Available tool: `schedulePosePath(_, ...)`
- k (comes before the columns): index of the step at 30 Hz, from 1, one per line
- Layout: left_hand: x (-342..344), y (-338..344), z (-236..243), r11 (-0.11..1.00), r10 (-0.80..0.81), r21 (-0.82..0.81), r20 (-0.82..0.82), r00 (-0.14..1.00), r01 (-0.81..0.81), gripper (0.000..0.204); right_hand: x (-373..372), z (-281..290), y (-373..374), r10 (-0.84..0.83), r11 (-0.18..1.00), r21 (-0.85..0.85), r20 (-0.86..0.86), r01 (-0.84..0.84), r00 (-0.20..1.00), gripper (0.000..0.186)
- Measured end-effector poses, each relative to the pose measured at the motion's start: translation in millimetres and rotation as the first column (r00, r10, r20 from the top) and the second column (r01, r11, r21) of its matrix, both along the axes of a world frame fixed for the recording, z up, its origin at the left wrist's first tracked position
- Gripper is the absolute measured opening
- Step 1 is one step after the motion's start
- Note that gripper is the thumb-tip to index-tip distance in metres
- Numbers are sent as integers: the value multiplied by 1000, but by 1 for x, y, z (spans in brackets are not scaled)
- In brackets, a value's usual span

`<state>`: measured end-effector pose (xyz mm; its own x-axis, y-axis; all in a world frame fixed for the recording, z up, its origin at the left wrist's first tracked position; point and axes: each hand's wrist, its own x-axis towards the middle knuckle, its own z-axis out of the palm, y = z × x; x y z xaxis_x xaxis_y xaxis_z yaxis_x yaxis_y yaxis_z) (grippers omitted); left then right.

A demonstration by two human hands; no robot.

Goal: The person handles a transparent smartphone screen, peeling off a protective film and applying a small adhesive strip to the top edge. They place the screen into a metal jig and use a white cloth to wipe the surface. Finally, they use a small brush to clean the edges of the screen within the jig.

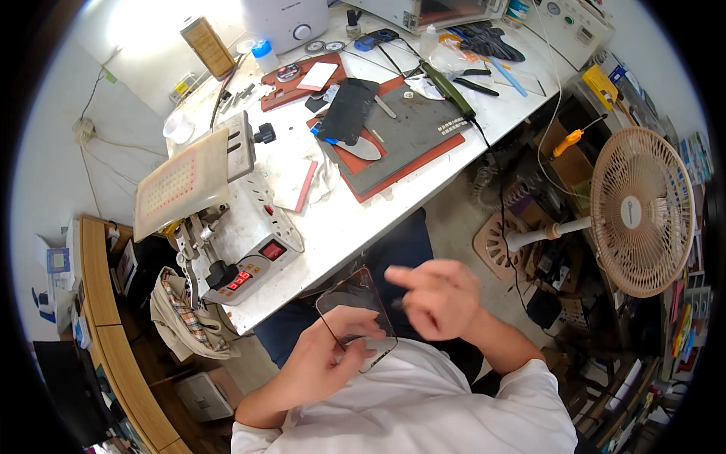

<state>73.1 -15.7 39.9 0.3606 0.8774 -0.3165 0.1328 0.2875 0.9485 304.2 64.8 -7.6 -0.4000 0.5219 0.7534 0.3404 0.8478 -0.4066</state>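
My left hand (333, 352) grips a thin, clear phone-sized panel (349, 295) with a dark rim, held tilted over my lap in front of the table edge. Its fingers show through the see-through panel. My right hand (435, 299) is just right of the panel, blurred, with the index finger stretched toward the panel's upper part and the other fingers loosely bent. I see nothing held in it. Whether the fingertip touches the panel I cannot tell.
The white bench (318, 257) carries a machine with red displays (253, 227) at left, a grey mat (401, 159), a dark phone screen (348, 110), a green tool (450, 91) and pliers (473, 83). A fan (639, 212) stands right, a wooden cabinet (113, 325) left.
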Motion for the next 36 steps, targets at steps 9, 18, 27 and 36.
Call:
schedulePosePath(9,-8,3,-1,986,-63,-136,197,978,91,38,-7,13,3,164,981,98,20,-165,986,19)
schedulePosePath(18,-21,6,-3,973,-44,-205,293,955,108,42,13,-3,15,-134,976,-183,-64,120,989,21)
schedulePosePath(27,-27,9,-26,1000,15,-25,512,859,-2,32,-15,32,50,-260,754,-654,-210,62,943,21)
schedulePosePath(36,-17,17,-22,920,95,373,91,991,-123,20,-20,44,114,-279,859,-449,-3,248,960,27)
